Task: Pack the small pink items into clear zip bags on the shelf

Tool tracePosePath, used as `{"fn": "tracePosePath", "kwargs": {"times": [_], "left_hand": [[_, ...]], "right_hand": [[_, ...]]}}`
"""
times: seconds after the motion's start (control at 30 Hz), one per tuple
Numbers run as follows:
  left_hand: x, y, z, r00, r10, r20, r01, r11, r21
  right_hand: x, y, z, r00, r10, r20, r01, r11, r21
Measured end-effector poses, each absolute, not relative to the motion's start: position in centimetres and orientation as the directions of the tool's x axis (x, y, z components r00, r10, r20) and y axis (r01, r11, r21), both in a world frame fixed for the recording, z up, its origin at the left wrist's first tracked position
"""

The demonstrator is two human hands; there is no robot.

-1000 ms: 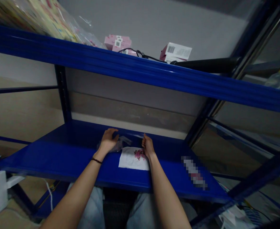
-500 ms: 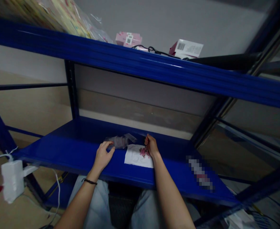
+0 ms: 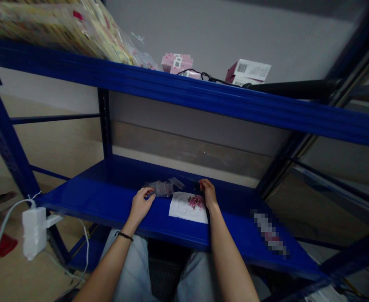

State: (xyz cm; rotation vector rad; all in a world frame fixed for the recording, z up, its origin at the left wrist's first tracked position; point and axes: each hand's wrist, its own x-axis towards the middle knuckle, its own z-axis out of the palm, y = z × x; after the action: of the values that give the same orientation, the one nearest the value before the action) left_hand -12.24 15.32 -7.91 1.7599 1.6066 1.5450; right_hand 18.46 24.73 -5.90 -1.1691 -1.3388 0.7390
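The left hand (image 3: 141,206) is hovering over the blue steel shelf (image 3: 87,197), fingers loosely curled at the clear plastic bag (image 3: 164,188), while the right hand (image 3: 208,193) is drawing its fingers narrowly together just beyond the white paper sheet (image 3: 184,212) carrying small pink pieces (image 3: 196,202), any hold unconfirmed.

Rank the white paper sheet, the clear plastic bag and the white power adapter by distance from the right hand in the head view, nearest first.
From the right hand:
1. white paper sheet: just left of the hand, on the blue metal shelf.
2. clear plastic bag: farther left on the shelf, toward the back.
3. white power adapter: far left, beyond the shelf's end.
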Motion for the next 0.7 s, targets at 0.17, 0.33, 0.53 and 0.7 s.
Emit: {"fn": "tracePosePath", "kwargs": {"times": [0.17, 0.33, 0.53, 0.7], "left_hand": [[-12.1, 15.6, -8.2, -0.202, 0.85, 0.487, 0.522, -0.327, 0.788], [-12.2, 15.8, -8.6, -0.221, 0.838, 0.499, 0.513, -0.335, 0.79], [-12.4, 15.8, -8.7, -0.249, 0.833, 0.494, 0.484, -0.335, 0.809], [-12.3, 15.7, -8.6, -0.248, 0.842, 0.479, 0.472, -0.327, 0.819]], "right_hand": [[19.2, 25.8, -6.0, 0.011, 0.96, 0.281, 0.509, 0.236, -0.828], [18.6, 27.3, -5.8, -0.042, 0.974, 0.222, 0.725, 0.183, -0.664], [19.0, 27.2, -5.0, -0.133, 0.967, 0.217, 0.795, 0.235, -0.559], [19.9, 25.7, -4.4, -0.271, 0.933, 0.238, 0.734, 0.36, -0.575]]}}
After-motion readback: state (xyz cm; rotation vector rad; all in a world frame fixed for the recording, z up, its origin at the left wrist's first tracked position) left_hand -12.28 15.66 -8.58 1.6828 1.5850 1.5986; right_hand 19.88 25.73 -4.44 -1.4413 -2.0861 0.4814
